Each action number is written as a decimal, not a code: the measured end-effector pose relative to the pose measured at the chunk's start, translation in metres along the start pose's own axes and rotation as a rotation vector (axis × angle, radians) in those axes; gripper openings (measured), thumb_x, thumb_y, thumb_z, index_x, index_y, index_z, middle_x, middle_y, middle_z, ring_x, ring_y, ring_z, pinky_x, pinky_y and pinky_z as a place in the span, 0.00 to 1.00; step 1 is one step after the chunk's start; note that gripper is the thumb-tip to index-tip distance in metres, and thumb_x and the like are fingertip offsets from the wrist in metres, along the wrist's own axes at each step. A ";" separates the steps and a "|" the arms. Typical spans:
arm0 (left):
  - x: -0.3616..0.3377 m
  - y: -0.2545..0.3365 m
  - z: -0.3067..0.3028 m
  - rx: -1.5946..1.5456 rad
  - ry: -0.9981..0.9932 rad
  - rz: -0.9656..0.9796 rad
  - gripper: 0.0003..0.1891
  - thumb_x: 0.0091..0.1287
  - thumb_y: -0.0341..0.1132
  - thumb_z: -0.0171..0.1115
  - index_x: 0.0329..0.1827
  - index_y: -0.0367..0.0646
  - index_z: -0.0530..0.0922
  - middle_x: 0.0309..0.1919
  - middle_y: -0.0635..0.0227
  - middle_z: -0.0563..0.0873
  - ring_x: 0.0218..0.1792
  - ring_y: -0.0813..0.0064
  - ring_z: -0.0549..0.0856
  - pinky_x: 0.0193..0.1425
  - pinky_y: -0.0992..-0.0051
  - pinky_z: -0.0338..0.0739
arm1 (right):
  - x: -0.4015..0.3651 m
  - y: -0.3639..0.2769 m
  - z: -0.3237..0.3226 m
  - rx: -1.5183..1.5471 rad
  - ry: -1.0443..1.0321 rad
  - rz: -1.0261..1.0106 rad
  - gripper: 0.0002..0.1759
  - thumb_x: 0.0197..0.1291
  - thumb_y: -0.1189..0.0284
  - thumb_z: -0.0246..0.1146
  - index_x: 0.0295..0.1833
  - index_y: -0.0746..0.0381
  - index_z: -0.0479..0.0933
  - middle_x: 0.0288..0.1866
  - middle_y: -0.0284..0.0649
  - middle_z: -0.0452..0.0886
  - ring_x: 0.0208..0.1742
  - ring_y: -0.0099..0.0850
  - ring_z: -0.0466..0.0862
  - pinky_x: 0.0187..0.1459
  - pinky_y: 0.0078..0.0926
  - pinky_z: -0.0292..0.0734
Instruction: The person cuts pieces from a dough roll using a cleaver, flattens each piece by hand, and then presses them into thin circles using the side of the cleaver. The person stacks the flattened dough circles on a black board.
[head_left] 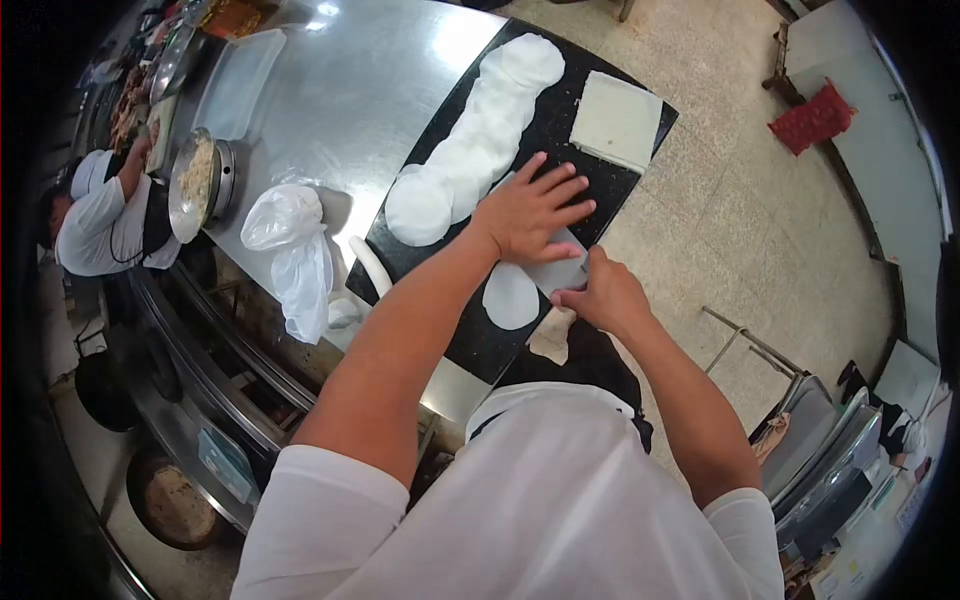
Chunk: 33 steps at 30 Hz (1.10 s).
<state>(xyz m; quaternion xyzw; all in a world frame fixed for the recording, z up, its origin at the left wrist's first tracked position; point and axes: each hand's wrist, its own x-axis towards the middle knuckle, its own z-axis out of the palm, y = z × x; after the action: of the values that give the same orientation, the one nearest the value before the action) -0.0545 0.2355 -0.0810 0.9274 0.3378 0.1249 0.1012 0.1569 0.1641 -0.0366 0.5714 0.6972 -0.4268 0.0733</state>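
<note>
My left hand (pixel 530 218) lies palm down with its fingers spread, over a flat greyish blade-like piece (pixel 563 264) on the black board (pixel 430 345). Thumb and fingers of my right hand (pixel 608 290) are closed at the right edge of that piece. Just below my left hand is a thin round white dough sheet (pixel 511 297). A long row of overlapping white rounds (pixel 482 125) runs up the board beyond my left hand. The white dough roll (pixel 371 267) sits at the board's left edge. What is under my left palm is hidden.
A square pale slab (pixel 617 120) lies at the board's upper right. On the steel table (pixel 350 90) are a white plastic bag (pixel 285 218), a bowl of filling (pixel 197 180) and a clear tray (pixel 240 85). A cloth (pixel 551 337) hangs at the near edge. Another person (pixel 100 225) works at far left.
</note>
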 end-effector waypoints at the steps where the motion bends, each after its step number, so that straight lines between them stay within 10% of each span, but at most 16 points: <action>1: -0.004 0.005 0.004 -0.001 0.003 -0.002 0.37 0.68 0.66 0.60 0.73 0.52 0.78 0.76 0.60 0.76 0.80 0.54 0.68 0.83 0.36 0.49 | -0.003 -0.002 0.004 -0.002 0.027 0.018 0.44 0.53 0.55 0.81 0.64 0.70 0.68 0.47 0.61 0.88 0.50 0.59 0.89 0.50 0.53 0.84; 7: -0.045 0.101 0.028 -0.192 -0.053 0.105 0.36 0.66 0.68 0.61 0.70 0.54 0.81 0.73 0.63 0.79 0.79 0.53 0.70 0.82 0.34 0.52 | -0.073 0.042 0.059 0.146 -0.086 0.024 0.44 0.51 0.56 0.82 0.64 0.69 0.68 0.46 0.60 0.88 0.48 0.59 0.89 0.49 0.53 0.84; 16: 0.000 0.015 0.007 -0.017 0.062 -0.087 0.36 0.70 0.67 0.58 0.71 0.51 0.81 0.76 0.59 0.76 0.80 0.52 0.67 0.84 0.38 0.49 | -0.002 0.010 -0.009 -0.037 0.015 -0.026 0.40 0.51 0.55 0.82 0.59 0.68 0.70 0.44 0.59 0.88 0.47 0.59 0.89 0.47 0.53 0.84; 23: -0.041 0.114 0.034 -0.179 -0.120 0.029 0.35 0.68 0.66 0.61 0.71 0.55 0.81 0.76 0.62 0.76 0.82 0.51 0.66 0.85 0.37 0.47 | -0.068 0.065 0.054 0.224 -0.168 -0.073 0.42 0.55 0.60 0.79 0.66 0.72 0.67 0.45 0.63 0.87 0.48 0.60 0.89 0.51 0.54 0.83; 33: 0.019 0.030 0.008 0.102 0.061 -0.109 0.35 0.69 0.66 0.60 0.73 0.56 0.79 0.76 0.60 0.75 0.81 0.50 0.66 0.84 0.38 0.49 | -0.007 0.029 -0.025 -0.056 0.015 -0.056 0.42 0.53 0.52 0.80 0.61 0.69 0.71 0.44 0.60 0.88 0.48 0.59 0.89 0.49 0.52 0.84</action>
<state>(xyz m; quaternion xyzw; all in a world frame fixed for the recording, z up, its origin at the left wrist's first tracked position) -0.0199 0.2247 -0.0774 0.9073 0.3968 0.1297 0.0501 0.1939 0.1757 -0.0316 0.5527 0.7250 -0.4046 0.0721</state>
